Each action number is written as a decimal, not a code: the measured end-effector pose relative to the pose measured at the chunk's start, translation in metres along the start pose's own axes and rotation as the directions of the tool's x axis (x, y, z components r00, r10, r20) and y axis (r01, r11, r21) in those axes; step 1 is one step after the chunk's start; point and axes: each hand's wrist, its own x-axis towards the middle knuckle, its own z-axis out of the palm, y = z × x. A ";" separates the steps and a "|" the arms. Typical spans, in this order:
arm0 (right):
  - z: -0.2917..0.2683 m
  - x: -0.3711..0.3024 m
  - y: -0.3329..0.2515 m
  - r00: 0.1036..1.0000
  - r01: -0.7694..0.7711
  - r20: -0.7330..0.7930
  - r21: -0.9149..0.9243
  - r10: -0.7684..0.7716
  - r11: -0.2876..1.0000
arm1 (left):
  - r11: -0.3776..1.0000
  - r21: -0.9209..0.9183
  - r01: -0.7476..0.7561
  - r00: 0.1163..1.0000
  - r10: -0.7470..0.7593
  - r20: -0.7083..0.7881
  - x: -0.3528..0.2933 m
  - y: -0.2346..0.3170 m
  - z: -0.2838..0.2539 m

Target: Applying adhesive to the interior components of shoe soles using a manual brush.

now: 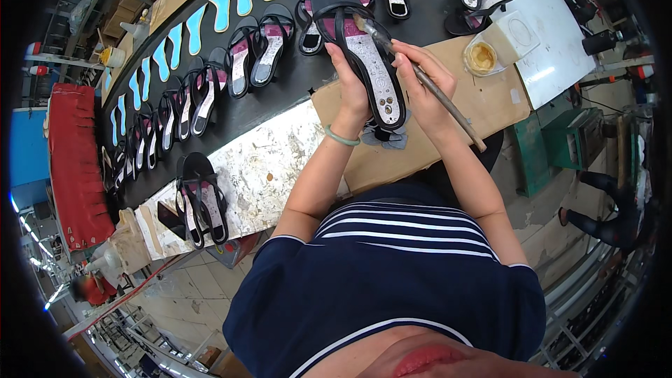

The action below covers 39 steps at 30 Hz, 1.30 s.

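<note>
Sandal (381, 77) with black straps was held raised, sole lengthwise and heel end toward the wearer, above a cardboard sheet (420, 136) at the near edge of the bench. It was grasped by the left hand (352, 87), the thumb laid along its left edge and the other fingers hidden beneath; a pale bangle (341, 137) was worn at that wrist. A brush (458, 119) was pinched in the right hand (430, 87) between thumb and bent fingers, its handle slanted down to the right, its bristles set at the purple part of the insole. Both forearms were angled inward from bent elbows. To the right, a tub of yellowish paste (481, 58) was noted. Further sandals (238, 63) were observed lined up on the black worktop (273, 101), with blue sole-shaped pieces (175, 38) beyond.
</note>
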 end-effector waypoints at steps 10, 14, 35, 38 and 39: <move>0.002 0.003 0.001 0.999 0.037 0.020 0.040 -0.038 0.999 | 1.000 0.000 0.021 1.000 -0.021 0.018 -0.001 0.001 -0.001; 0.004 0.004 -0.002 0.999 0.039 0.028 0.035 -0.040 0.999 | 0.999 0.000 0.033 0.999 -0.033 0.026 -0.002 0.001 -0.001; 0.005 0.015 -0.004 0.993 0.049 0.106 0.106 -0.060 0.993 | 0.998 -0.002 0.067 0.997 -0.067 -0.043 -0.009 0.005 0.017; -0.004 0.024 -0.005 0.987 0.003 0.158 0.107 -0.020 0.994 | 0.996 0.029 0.088 0.996 -0.088 -0.020 -0.007 0.005 0.013; -0.006 0.029 -0.002 0.984 0.037 0.169 0.116 -0.056 0.993 | 0.995 0.054 0.084 0.996 -0.084 -0.003 -0.007 0.004 0.010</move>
